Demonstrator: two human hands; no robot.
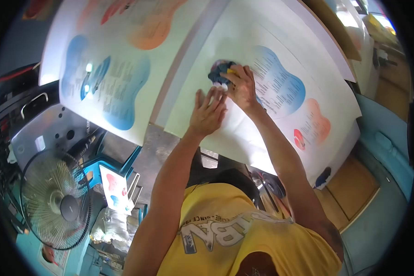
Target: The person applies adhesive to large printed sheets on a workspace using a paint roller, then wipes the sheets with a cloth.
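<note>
My right hand [243,88] grips a bunched dark cloth [217,74] with a bit of yellow at its edge, pressed against the large white printed sheet [202,133]. Just to the left, my left hand [209,112] lies flat on the same sheet, fingers spread, its tips close to the cloth. To the right of my hands, the sheet carries a blue printed blob with lines of text [280,83] and a smaller orange one [318,120]. The yellow part by my fingers is too small to make out.
A second printed sheet [161,69] lies on the left, a narrow strip between the two. A standing fan [69,207] is at lower left, beside a blue chair [94,170] bearing a small printed sheet [115,188]. Blue-green furniture [386,147] stands at right.
</note>
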